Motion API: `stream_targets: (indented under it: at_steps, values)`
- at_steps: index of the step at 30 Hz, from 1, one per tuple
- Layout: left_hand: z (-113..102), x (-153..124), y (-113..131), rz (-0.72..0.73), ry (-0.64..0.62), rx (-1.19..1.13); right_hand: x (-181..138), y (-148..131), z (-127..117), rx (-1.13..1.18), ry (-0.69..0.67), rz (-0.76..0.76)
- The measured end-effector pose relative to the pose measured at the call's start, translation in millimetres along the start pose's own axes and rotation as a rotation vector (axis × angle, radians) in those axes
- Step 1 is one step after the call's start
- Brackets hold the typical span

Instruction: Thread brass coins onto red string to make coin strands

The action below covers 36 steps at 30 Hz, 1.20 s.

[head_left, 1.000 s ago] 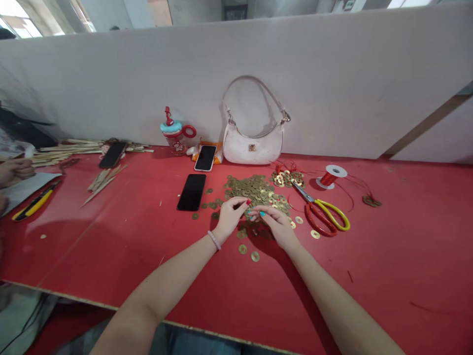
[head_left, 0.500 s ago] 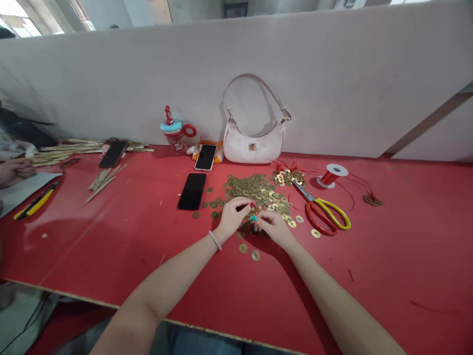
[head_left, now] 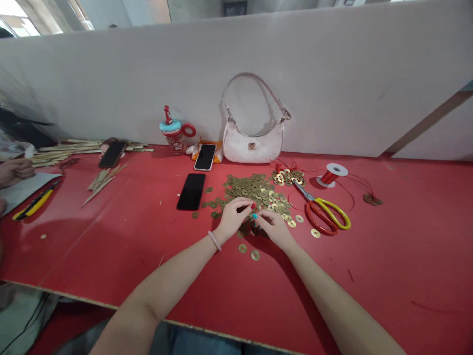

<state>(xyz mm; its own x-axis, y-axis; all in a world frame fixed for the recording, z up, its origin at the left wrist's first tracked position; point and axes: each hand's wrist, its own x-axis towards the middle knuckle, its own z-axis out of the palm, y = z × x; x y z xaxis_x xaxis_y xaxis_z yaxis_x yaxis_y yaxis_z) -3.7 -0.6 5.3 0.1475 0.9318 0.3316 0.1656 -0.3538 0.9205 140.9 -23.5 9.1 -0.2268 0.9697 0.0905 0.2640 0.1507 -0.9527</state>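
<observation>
A heap of brass coins with holes (head_left: pixel 254 190) lies on the red table (head_left: pixel 111 246), with a few loose coins (head_left: pixel 248 251) nearer to me. My left hand (head_left: pixel 232 217) and my right hand (head_left: pixel 271 227) meet at the near edge of the heap, fingertips pinched together over the coins. What they pinch is too small to make out. A bunch of coins tied with red cord (head_left: pixel 287 176) sits behind the heap.
Red-and-yellow scissors (head_left: pixel 325 212) and a spool of red cord (head_left: pixel 331 176) lie to the right. Two phones (head_left: pixel 191 191) (head_left: pixel 205 157), a white handbag (head_left: pixel 253 143) and a cup (head_left: pixel 176 134) stand behind. Bamboo strips (head_left: pixel 103 178), a yellow knife (head_left: pixel 33 204) and another person's hand (head_left: pixel 15 170) are at left.
My two hands drew closer until their fingertips met; the right hand's spread fingers closed into a pinch.
</observation>
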Motion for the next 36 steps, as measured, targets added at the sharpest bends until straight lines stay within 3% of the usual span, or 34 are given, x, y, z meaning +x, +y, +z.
stream_targets:
  at_steps: [8, 14, 23, 26, 30, 36]
  values:
    - [0.8, -1.6, -0.8, 0.033, -0.045, 0.012, 3.5, 6.3, -4.2, -0.145, 0.322, -0.172]
    - [0.8, -1.2, -0.8, 0.003, -0.078, 0.048, 2.8, 11.4, -1.8, -0.021, 0.315, -0.040]
    - [1.3, -0.9, -1.1, 0.015, -0.122, 0.065, 1.5, 1.3, -2.2, 0.049, 0.242, -0.042]
    - [1.7, -0.8, 0.3, 0.025, -0.153, 0.074, 3.3, 5.7, -4.5, 0.115, 0.342, -0.061]
    - [2.6, -1.7, 1.4, 0.079, -0.264, 0.121, 7.9, 15.3, -10.1, 0.260, 0.540, 0.047]
    - [3.0, -4.2, 1.6, 0.123, -0.443, 0.117, 10.8, 21.3, -12.4, 0.255, 0.573, 0.065]
